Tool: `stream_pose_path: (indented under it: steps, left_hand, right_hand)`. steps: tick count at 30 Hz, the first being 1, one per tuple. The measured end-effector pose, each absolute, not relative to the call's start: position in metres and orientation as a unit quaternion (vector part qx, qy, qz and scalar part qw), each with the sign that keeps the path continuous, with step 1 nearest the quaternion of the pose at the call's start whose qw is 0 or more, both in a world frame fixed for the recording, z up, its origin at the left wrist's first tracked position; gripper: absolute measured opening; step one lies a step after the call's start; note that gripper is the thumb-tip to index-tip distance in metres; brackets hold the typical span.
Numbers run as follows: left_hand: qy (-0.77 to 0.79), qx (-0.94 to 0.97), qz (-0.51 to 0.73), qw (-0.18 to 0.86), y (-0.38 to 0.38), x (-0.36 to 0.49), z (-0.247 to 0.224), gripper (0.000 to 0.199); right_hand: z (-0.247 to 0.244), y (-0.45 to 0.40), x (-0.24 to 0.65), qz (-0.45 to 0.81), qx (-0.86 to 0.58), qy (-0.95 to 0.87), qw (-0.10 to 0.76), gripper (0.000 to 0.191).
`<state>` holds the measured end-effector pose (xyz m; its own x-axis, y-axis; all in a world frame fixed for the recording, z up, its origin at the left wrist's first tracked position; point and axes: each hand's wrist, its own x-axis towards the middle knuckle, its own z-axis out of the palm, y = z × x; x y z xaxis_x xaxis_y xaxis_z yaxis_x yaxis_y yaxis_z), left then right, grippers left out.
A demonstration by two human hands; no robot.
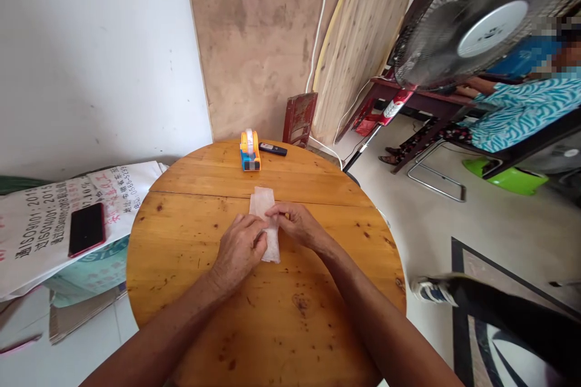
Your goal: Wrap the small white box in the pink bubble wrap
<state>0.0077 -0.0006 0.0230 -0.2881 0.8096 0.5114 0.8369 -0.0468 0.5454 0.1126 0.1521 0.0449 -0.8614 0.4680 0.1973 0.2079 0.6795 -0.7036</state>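
A thin, whitish strip of tissue (pixel 263 196), folded in layers, lies lengthwise on the round wooden table (pixel 204 308). My left hand (pixel 240 245) is curled over its left side, thumb and fingers drawn together on it. From the right, my right hand (pixel 297 224) pinches the strip near its middle with thumb and forefinger. The fingers cover part of the strip's centre, while its far and near ends show. Beyond the strip stands an orange and blue tape dispenser (pixel 249 160) with a roll of clear tape. Beside it rests a black remote-like object (pixel 273 149).
Left of the table, a phone (pixel 87 230) lies on a printed white sack (pixel 122 184). A red wooden chair (pixel 299 118) stands behind the table. At right are a standing fan (pixel 492 29), a seated person in a patterned top (pixel 526 112), and another person's leg (pixel 490 296).
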Motion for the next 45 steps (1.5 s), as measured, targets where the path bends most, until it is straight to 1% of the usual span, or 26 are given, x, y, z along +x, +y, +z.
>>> stream_pose_path:
  steps: [2,4,5,7,9,11,13,15,19,24,30,35,37,42,45]
  left_hand:
    - [-0.69,-0.594,-0.413,0.007,0.0,0.007,0.022,0.02]
    - [-0.689,-0.592,-0.418,0.0,0.0,0.007,0.021,0.02]
    - [-0.687,-0.593,-0.42,-0.003,0.001,0.007,0.021,0.02]
    - [-0.684,-0.596,-0.421,-0.007,0.001,0.007,0.02,0.02]
    - [-0.684,-0.597,-0.419,-0.007,0.002,0.007,0.02,0.02]
    - [-0.686,-0.596,-0.416,-0.005,0.002,0.008,0.02,0.02]
    - [-0.689,-0.595,-0.413,-0.004,0.002,0.008,0.02,0.02]
    - [-0.691,-0.594,-0.412,-0.006,0.002,0.008,0.021,0.019]
    - [-0.688,-0.596,-0.415,-0.009,0.002,0.009,0.022,0.019]
    - [-0.688,-0.59,-0.423,-0.002,0.001,0.01,0.024,0.019]
    - [-0.682,-0.597,-0.422,0.006,0.0,0.008,0.024,0.019]
    - [-0.678,-0.603,-0.421,0.015,0.0,0.007,0.023,0.018]
    - [-0.675,-0.605,-0.421,0.015,0.0,0.007,0.023,0.017]
    - [-0.678,-0.601,-0.423,0.013,0.0,0.008,0.023,0.018]
    - [-0.68,-0.6,-0.421,0.009,-0.001,0.008,0.024,0.018]
  right_hand:
    - [0.044,0.163,0.11,0.348,-0.26,-0.872,0.225,0.023]
    - [0.045,0.174,0.104,0.324,-0.311,-0.865,0.223,0.018]
    - [0.046,0.18,0.101,0.317,-0.325,-0.868,0.204,0.016]
    - [0.049,0.188,0.091,0.322,-0.341,-0.871,0.148,0.026]
    - [0.049,0.193,0.082,0.359,-0.346,-0.862,0.093,0.038]
    - [0.047,0.193,0.074,0.421,-0.335,-0.84,0.069,0.042]
    - [0.044,0.191,0.067,0.502,-0.308,-0.805,0.08,0.039]
    - [0.04,0.188,0.064,0.567,-0.288,-0.763,0.116,0.033]
    - [0.034,0.18,0.063,0.617,-0.291,-0.71,0.175,0.03]
    - [0.029,0.172,0.068,0.686,-0.256,-0.64,0.235,0.031]
    - [0.026,0.171,0.07,0.736,-0.23,-0.595,0.226,0.033]
    - [0.027,0.17,0.07,0.759,-0.209,-0.562,0.254,0.04]
    - [0.028,0.169,0.07,0.766,-0.205,-0.559,0.244,0.041]
    - [0.028,0.167,0.07,0.762,-0.235,-0.574,0.185,0.04]
    - [0.026,0.164,0.067,0.745,-0.252,-0.59,0.182,0.037]
